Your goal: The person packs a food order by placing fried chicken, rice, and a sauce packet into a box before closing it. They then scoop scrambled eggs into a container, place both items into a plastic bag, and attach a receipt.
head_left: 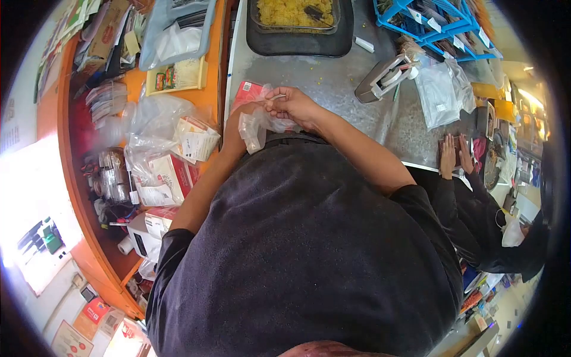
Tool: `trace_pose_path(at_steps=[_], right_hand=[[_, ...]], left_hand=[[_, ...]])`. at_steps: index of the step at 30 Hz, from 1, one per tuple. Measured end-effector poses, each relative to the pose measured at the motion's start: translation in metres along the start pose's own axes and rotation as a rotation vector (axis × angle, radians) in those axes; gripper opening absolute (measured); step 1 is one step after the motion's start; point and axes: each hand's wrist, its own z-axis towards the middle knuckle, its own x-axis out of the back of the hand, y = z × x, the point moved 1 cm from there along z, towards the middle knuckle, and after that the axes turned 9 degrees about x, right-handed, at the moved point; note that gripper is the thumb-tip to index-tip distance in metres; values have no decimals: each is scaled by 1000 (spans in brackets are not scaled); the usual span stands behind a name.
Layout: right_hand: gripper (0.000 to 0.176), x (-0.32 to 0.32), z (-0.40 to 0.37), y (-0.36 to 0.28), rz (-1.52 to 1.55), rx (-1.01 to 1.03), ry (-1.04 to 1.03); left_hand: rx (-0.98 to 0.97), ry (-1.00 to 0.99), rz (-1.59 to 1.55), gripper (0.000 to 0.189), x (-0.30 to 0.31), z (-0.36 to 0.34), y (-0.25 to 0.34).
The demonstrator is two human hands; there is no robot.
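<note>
Close to my body at the counter's edge, my right hand (290,104) pinches the top of a clear plastic bag (254,131). My left hand (242,113) is at the bag's other side, its fingers closed on the plastic and partly hidden by it. The bag hangs crumpled beneath both hands, and I cannot make out what is inside it. Just beyond the hands lies a red and white packet (248,91) with a printed code, partly covered by my left hand and the bag.
A dark tray (291,47) bears a glass dish (295,28) of yellow food. A tape dispenser (375,83) and clear bags (437,92) lie right, near blue baskets (437,27). An orange shelf (217,71) borders the left; a co-worker's hands (455,156) rest at right.
</note>
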Motion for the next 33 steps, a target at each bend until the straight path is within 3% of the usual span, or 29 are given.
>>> trace_pose_path(at_steps=[1,4,10,15,18,22,24,25,26,29,30,33], right_hand=[[16,1,1,0,-5,-10,-7],[15,4,2,0,-10,-29,-34],[7,4,-2,-5,-44,-32,-77],[3,1,-3,-4,-83,8,-115],[4,-5,-8,-10,-260,89,-67],[5,-6,-13,-9,-146,377,-23],[5,3,-17,-24,29,443,-8],[4,14,-19,-28,-75,417,-4],[3,27,-19,-35,-178,392,1],[6,33,-19,-35,-518,337,-15],[10,32,-20,-33,-637,319,-23],[19,16,-2,-12,-654,405,-139]], left_hand=[[-70,-1,154,32,4,3,7],[-128,31,-50,36,17,1,35],[-294,47,76,38,14,4,26],[-271,-2,147,40,9,4,11],[-260,-6,167,40,8,5,11],[-265,109,119,29,2,4,7],[-9,64,-42,25,-5,-5,-13],[118,33,-121,23,-3,-8,-15],[-184,87,168,24,2,-2,-15],[21,90,-139,22,-16,-3,-53],[-106,109,114,25,-8,3,-45],[84,27,-171,26,-20,7,-57]])
